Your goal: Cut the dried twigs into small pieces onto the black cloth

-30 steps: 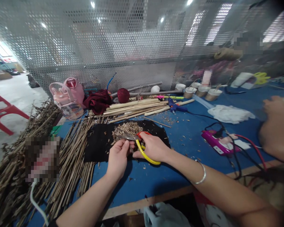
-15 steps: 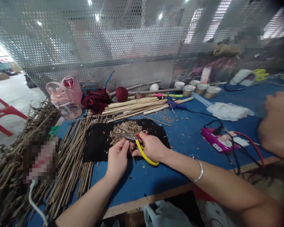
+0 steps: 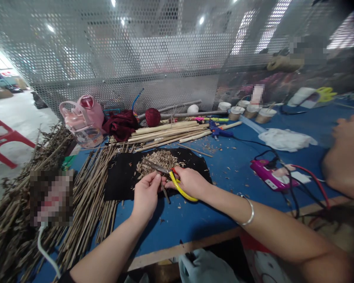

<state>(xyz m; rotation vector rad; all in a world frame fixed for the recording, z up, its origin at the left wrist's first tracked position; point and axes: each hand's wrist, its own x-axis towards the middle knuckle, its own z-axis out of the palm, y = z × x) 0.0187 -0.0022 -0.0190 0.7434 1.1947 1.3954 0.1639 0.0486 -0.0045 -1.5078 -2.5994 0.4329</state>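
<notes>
My right hand (image 3: 192, 182) is closed round yellow-handled scissors (image 3: 180, 189), whose blades point left and look nearly together. My left hand (image 3: 146, 193) pinches a short brown dry stick (image 3: 166, 195) just below the blades. The fingers of both hands meet close by, and the stick's lower end sticks out beneath them. Behind the blades lies a heap of pale plant clippings (image 3: 162, 159) on a black cloth (image 3: 118, 184). To the left, a bundle of thin dry stalks (image 3: 90, 196) is spread out over the blue table (image 3: 165, 232).
Thicker peeled sticks (image 3: 168, 129) and a blue glue gun (image 3: 220, 130) lie behind the heap. A pink bottle (image 3: 85, 131) stands back left. At right are a purple power strip (image 3: 265, 177) with cables, a white cloth (image 3: 287, 138), several cups (image 3: 265, 115), and another person's blurred hand (image 3: 346, 153).
The scissor blades have come closer together. More of the stick now shows below my fingers. My hands have otherwise barely moved.
</notes>
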